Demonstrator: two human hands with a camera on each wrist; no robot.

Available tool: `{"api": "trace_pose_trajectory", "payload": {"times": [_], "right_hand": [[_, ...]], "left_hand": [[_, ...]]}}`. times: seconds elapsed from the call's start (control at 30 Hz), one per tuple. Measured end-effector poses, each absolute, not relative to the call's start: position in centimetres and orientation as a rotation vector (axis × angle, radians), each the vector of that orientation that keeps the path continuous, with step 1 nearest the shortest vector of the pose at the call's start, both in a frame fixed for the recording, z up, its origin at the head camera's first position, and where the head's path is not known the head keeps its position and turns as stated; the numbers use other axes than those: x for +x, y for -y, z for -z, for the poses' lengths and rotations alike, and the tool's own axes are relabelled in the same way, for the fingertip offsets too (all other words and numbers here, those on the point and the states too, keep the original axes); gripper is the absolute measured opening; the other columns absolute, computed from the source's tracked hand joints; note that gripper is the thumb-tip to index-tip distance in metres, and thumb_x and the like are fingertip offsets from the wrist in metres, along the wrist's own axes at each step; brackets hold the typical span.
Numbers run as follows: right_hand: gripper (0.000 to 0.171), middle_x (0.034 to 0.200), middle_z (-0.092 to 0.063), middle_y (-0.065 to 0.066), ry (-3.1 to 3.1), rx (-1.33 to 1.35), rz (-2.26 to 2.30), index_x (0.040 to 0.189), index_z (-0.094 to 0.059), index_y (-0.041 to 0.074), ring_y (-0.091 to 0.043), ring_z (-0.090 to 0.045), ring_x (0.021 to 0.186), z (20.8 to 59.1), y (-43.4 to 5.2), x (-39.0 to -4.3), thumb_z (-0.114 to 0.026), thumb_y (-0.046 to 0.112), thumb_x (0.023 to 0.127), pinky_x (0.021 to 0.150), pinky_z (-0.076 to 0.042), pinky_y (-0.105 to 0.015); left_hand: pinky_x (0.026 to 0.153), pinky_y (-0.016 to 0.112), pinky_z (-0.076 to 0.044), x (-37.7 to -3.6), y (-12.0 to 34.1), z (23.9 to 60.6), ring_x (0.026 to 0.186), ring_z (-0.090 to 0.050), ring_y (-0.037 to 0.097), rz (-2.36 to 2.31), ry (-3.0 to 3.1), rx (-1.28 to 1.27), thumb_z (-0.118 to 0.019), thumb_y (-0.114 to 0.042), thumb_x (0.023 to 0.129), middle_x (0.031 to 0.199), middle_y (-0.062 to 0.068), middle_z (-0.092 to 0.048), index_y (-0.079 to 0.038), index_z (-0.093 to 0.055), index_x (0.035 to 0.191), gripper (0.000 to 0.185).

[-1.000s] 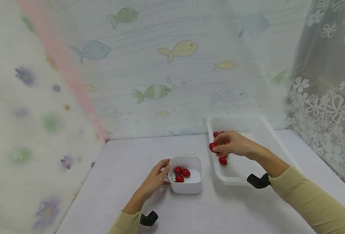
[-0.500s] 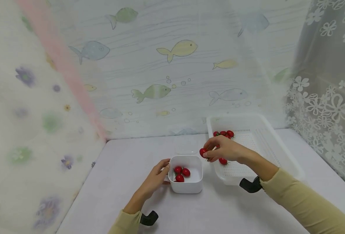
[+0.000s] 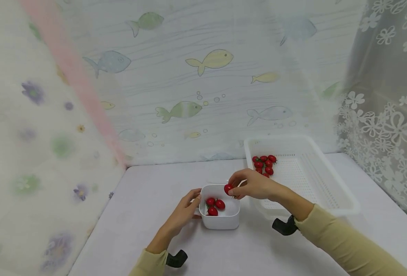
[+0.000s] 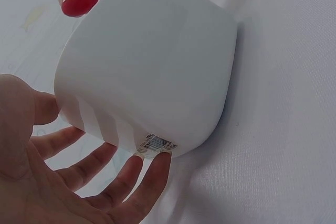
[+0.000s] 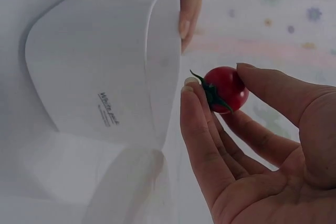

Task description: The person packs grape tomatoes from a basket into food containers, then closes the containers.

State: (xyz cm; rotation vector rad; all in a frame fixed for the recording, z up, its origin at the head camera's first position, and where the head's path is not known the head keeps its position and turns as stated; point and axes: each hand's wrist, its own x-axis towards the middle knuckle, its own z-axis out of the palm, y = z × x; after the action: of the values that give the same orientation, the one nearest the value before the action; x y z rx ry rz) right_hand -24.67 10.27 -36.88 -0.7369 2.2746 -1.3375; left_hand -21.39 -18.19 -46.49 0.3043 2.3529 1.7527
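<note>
The right hand (image 3: pixel 255 186) pinches a cherry tomato (image 3: pixel 228 188) between thumb and fingertips, with the green stem turned back toward the fingers, as the right wrist view shows (image 5: pixel 226 88). The tomato hangs over the far right corner of the small white bowl (image 3: pixel 220 222), just above the rim and not yet inside. The open mouth of the bowl lies directly below and a little to the left of the fruit — toward the left hand. That is the relation that matters here, and the right hand is plainly the nearer one to the opening.

The left hand (image 3: pixel 182 211) rests against the bowl's left wall, fingers relaxed and spread along the side near the base (image 4: pixel 131 174), steadying it without gripping.

Three tomatoes (image 3: pixel 214 205) already lie together on the bowl's floor. Behind the right hand, just beside the bowl, stands a white perforated tray (image 3: pixel 327 191) with a small cluster of tomatoes (image 3: pixel 265 164) in its far left corner. All of it sits on a pale table (image 3: pixel 137 214).
</note>
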Motion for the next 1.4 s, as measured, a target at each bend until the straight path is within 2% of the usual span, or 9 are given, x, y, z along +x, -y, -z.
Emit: {"api": "trace_pose_trajectory", "payload": {"times": [0.27, 0.4, 0.57, 0.73, 1.03, 1.23, 1.4], "right_hand": [[0.025, 0.099, -0.068, -0.007, -2.291, -0.786, 1.319, 0.114, -0.068, 0.003, -0.025, -0.072, 0.085, 37.7, -8.7, -24.4, -0.074, 0.018, 0.095, 0.082, -0.062, -0.042], [0.023, 0.099, -0.068, -0.005, -2.330, -0.849, 1.272, 0.113, -0.068, 0.003, -0.021, -0.070, 0.086, 38.2, -7.8, -24.4, -0.074, 0.015, 0.094, 0.079, -0.061, -0.038], [0.020, 0.099, -0.069, -0.002, -2.421, -0.924, 1.172, 0.110, -0.070, 0.005, -0.022, -0.066, 0.091, 38.9, -6.7, -24.3, -0.075, 0.014, 0.092, 0.073, -0.059, -0.032], [0.018, 0.097, -0.070, -0.003, -2.430, -0.981, 1.130, 0.107, -0.071, 0.004, -0.021, -0.066, 0.088, 39.5, -5.9, -24.1, -0.076, 0.011, 0.091, 0.071, -0.058, -0.028], [0.021, 0.095, -0.070, -0.005, -2.519, -1.069, 1.012, 0.106, -0.069, 0.002, -0.020, -0.064, 0.088, 40.6, -4.3, -23.8, -0.079, 0.006, 0.087, 0.077, -0.058, -0.032], [0.021, 0.086, -0.066, 0.004, -2.618, -1.117, 0.844, 0.107, -0.072, 0.008, -0.012, -0.056, 0.080, 41.6, -3.1, -23.8, -0.081, 0.011, 0.088, 0.070, -0.050, -0.027], [0.018, 0.086, -0.067, 0.003, -2.605, -1.125, 0.822, 0.101, -0.071, 0.007, -0.009, -0.055, 0.077, 42.0, -2.7, -23.9, -0.081, 0.011, 0.088, 0.069, -0.050, -0.023]], "left_hand": [[0.084, 0.045, -0.062, -21.5, 18.1, 46.6, 0.128, -0.055, 0.042, -1.748, -2.356, 0.304, -0.045, -0.029, 0.111, 0.149, 0.020, -0.046, -0.008, -0.043, 0.151, 0.045], [0.085, 0.045, -0.062, -21.6, 18.1, 46.7, 0.129, -0.055, 0.042, -1.749, -2.347, 0.307, -0.045, -0.029, 0.111, 0.149, 0.020, -0.046, -0.008, -0.043, 0.151, 0.045], [0.084, 0.045, -0.062, -21.6, 18.1, 46.7, 0.129, -0.054, 0.042, -1.752, -2.343, 0.314, -0.046, -0.028, 0.111, 0.148, 0.020, -0.046, -0.008, -0.043, 0.151, 0.045], [0.085, 0.045, -0.062, -21.6, 18.1, 46.6, 0.129, -0.053, 0.043, -1.763, -2.332, 0.313, -0.046, -0.027, 0.111, 0.148, 0.020, -0.046, -0.009, -0.043, 0.151, 0.044], [0.084, 0.046, -0.062, -21.6, 18.2, 46.6, 0.126, -0.054, 0.043, -1.766, -2.330, 0.313, -0.048, -0.030, 0.110, 0.147, 0.020, -0.047, -0.010, -0.045, 0.150, 0.045], [0.083, 0.046, -0.062, -21.6, 18.2, 46.6, 0.127, -0.054, 0.042, -1.767, -2.336, 0.324, -0.048, -0.031, 0.110, 0.149, 0.020, -0.046, -0.010, -0.045, 0.151, 0.046], [0.083, 0.045, -0.062, -21.5, 18.4, 46.7, 0.129, -0.053, 0.042, -1.770, -2.337, 0.322, -0.048, -0.032, 0.110, 0.150, 0.020, -0.045, -0.011, -0.045, 0.151, 0.046]]}}
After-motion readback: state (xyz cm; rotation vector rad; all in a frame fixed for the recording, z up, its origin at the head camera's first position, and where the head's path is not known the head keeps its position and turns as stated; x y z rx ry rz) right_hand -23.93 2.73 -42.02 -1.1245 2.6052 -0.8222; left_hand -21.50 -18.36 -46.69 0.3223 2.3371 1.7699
